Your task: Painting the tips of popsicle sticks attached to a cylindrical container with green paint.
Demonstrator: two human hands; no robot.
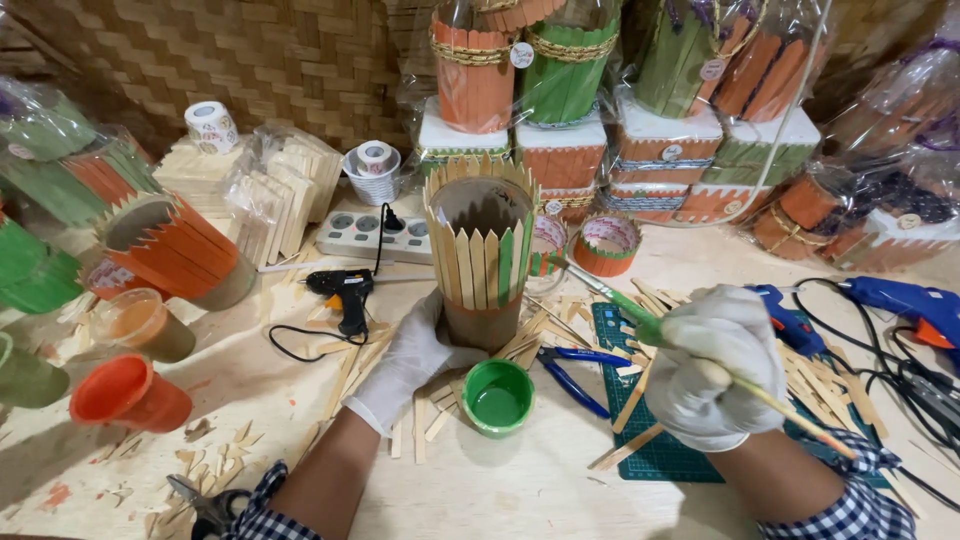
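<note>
Scissors [205, 505], dark-handled, lie at 7 o'clock on the desk [520, 495], among wood chips.

Left hand [405, 365], white-gloved, at centre: its grip is closed about the base of the stick-clad tube [480, 255], which stands upright just beyond it, at 12 o'clock from the hand. Pale pointed sticks cover the tube; one stick on its right side is green.

Green paint pot [497, 397], open, stands just right of the left hand, at 6 o'clock from the tube.

Right hand [715, 365], white-gloved, at 3 o'clock: its grip is clamped on a paintbrush [640, 320] with green bristles, whose tip reaches toward the tube's right side.

Blue-handled pliers [572, 375] lie between the pot and the right hand, beside a green cutting mat [660, 455] strewn with loose sticks.

Orange paint cup [128, 392], at 9 o'clock.

Black glue gun [342, 292], at 10 o'clock from the left hand; blue glue gun [905, 300] at far right.

White power strip [372, 235] behind the black gun.

Wrapped orange and green holders [560, 70] are stacked at 12 o'clock against a woven wall [250, 60].
</note>
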